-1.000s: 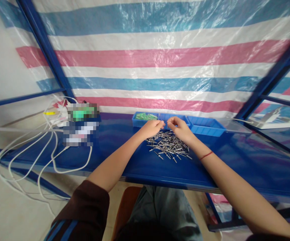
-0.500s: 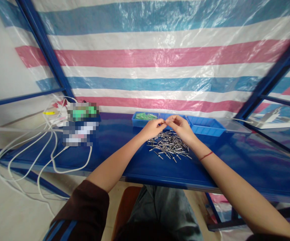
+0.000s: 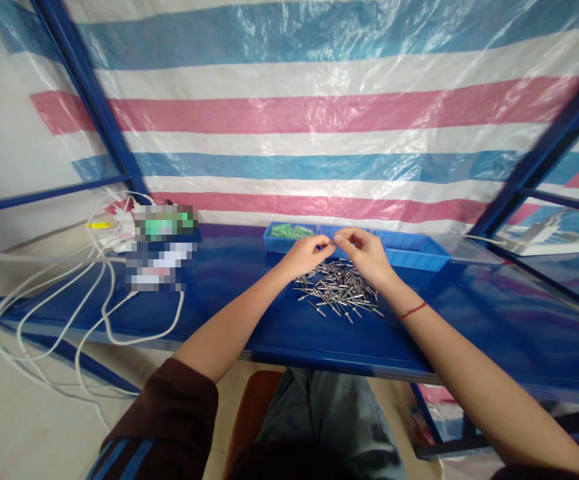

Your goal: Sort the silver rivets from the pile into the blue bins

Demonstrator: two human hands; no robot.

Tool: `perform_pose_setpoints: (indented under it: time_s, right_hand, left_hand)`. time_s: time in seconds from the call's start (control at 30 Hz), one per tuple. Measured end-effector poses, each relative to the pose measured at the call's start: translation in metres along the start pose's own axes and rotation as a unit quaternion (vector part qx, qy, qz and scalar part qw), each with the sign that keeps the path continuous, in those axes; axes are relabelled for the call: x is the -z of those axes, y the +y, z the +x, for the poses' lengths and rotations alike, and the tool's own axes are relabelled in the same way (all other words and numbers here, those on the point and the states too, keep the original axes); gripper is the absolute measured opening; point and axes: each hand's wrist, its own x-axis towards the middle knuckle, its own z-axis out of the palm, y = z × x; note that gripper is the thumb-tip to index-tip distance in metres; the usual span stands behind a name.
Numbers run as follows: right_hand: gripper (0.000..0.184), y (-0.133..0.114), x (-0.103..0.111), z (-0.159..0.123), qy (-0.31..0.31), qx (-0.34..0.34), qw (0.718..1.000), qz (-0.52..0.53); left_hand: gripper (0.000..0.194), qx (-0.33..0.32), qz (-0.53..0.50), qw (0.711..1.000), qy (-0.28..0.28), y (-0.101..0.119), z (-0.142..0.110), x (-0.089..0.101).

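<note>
My left hand (image 3: 309, 255) and my right hand (image 3: 364, 252) meet at the fingertips, thumbs and index fingers pinched. A tiny dark bit shows between the fingertips, too small to name; the fingers hide the rest. Just below the hands lies a loose heap of metal blind rivets (image 3: 339, 290) on the blue table (image 3: 279, 333). Behind the hands stand blue plastic bins in a row. The left bin (image 3: 272, 247) holds green pieces (image 3: 291, 231), and my hands partly cover the middle bin (image 3: 329, 231).
A third blue bin (image 3: 414, 252) stands at the right of the row. White cables (image 3: 109, 320) loop over the table's left end, near a blurred-out patch (image 3: 162, 250). A striped plastic sheet (image 3: 294, 120) hangs behind, between blue frame posts (image 3: 97, 107).
My fingertips were slightly apart a second ago, then came together. They have since shifted only slightly. The rivet heap and bins look the same.
</note>
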Motion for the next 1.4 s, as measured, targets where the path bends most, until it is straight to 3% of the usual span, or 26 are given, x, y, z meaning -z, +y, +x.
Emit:
perform_pose_setpoints:
  time_s: [0.1, 0.27, 0.37, 0.5, 0.63, 0.73, 0.83, 0.9, 0.97, 1.2, 1.4]
  right_hand:
    - [0.032, 0.003, 0.003, 0.001, 0.001, -0.004, 0.999, -0.046]
    - [0.031, 0.005, 0.007, 0.002, -0.051, 0.019, 0.986, -0.158]
    - [0.028, 0.009, 0.014, 0.007, -0.008, 0.035, 0.975, -0.218]
    - [0.026, 0.021, 0.032, 0.016, 0.072, 0.07, 0.934, -0.342]
    - [0.028, 0.027, 0.044, 0.02, 0.057, 0.07, 0.893, -0.442]
    - [0.023, 0.021, 0.05, 0.019, 0.0, 0.075, 0.905, -0.42]
    - [0.018, 0.013, 0.053, 0.015, -0.152, 0.043, 0.923, -0.35]
    - [0.017, 0.01, 0.052, 0.011, -0.242, 0.008, 0.919, -0.31]
    - [0.019, 0.01, 0.048, 0.007, -0.295, -0.008, 0.912, -0.285]
    - [0.025, 0.004, 0.027, -0.004, -0.369, 0.023, 0.899, -0.233]
    - [0.016, 0.0, 0.019, -0.006, -0.365, 0.06, 0.886, -0.282]
  left_hand:
    - [0.021, 0.001, -0.006, 0.999, 0.033, -0.001, 0.001, 0.003]
    - [0.028, 0.023, 0.021, 0.998, 0.046, 0.0, 0.001, 0.005]
    - [0.031, 0.033, 0.05, 0.997, 0.041, 0.0, 0.0, 0.007]
    - [0.027, 0.016, 0.115, 0.993, 0.035, -0.001, -0.001, 0.008]
    - [0.025, -0.013, 0.196, 0.981, -0.009, -0.002, -0.004, 0.007]
    - [0.026, -0.029, 0.226, 0.972, -0.05, -0.003, -0.005, 0.005]
    - [0.025, -0.05, 0.233, 0.968, -0.076, -0.006, -0.005, 0.002]
    - [0.025, -0.071, 0.231, 0.966, -0.097, -0.007, -0.005, 0.001]
    - [0.028, -0.085, 0.229, 0.962, -0.121, -0.007, -0.005, 0.001]
    - [0.025, -0.066, 0.242, 0.958, -0.142, 0.0, -0.006, 0.006]
    - [0.029, -0.062, 0.25, 0.956, -0.142, -0.004, -0.006, 0.005]
